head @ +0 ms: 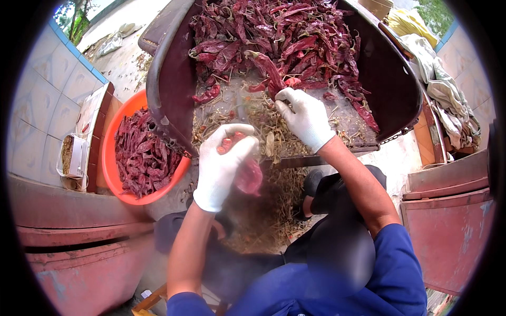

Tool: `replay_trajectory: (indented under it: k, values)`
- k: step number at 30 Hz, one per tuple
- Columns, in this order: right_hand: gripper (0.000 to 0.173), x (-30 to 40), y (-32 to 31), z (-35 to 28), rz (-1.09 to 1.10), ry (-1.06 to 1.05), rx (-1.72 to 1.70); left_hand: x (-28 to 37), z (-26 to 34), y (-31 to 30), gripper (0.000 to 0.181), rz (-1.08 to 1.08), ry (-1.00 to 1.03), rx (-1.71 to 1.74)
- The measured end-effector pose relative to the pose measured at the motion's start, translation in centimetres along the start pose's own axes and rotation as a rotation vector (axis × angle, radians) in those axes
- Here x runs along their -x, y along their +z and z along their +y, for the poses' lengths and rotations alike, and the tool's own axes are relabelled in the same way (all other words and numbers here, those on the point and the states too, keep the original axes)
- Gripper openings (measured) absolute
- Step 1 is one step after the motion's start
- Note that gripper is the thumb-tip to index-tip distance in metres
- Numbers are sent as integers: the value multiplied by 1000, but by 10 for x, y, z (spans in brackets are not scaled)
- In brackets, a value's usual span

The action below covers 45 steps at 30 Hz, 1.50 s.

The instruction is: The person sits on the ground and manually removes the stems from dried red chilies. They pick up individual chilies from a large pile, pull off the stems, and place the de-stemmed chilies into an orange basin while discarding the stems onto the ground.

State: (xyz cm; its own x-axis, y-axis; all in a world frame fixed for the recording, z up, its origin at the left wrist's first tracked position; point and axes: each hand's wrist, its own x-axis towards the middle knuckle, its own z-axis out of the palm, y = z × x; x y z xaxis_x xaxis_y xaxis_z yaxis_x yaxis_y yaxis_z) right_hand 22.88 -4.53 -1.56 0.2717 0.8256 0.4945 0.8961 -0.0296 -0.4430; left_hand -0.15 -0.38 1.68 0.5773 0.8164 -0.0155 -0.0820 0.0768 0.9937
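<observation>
My left hand, in a white knitted glove, is curled around dried red chili peppers; one hangs below the palm, blurred. My right hand, gloved the same way, pinches the lower end of a long dried chili whose stem end points up and away. Both hands are over the near edge of a dark maroon cargo bed. At its far end lies a heap of dried red chilies. Stems, seeds and bits of dry pod litter the bed floor near my hands.
An orange plastic basin with dried chilies stands on the left. Stem litter covers the ground between my legs. Pink metal doors stand on both sides. Chains hang at the bed's corners. Cloth sacks lie at right.
</observation>
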Motion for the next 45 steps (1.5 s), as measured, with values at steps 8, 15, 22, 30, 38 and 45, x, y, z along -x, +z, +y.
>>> replay_trajectory:
  k: [8,15,22,30,38,45]
  values:
    - [13,37,5,-38,-140,-181,-137,-22,-14,-9,36,157,55,26]
    - [14,34,-4,-44,-255,-363,-22,-18,-10,-12,23,213,126,-59]
    - [25,11,-27,-54,-89,-34,-170,-18,-7,-18,22,191,267,-725]
    - [33,21,-21,-74,-224,-239,-75,-3,-16,-2,16,87,542,-1096]
    - [23,44,-11,-79,-327,-236,-99,15,-30,-20,9,-64,563,-1113]
    - [29,31,2,-85,-328,144,-669,20,-22,-21,9,-2,637,-975]
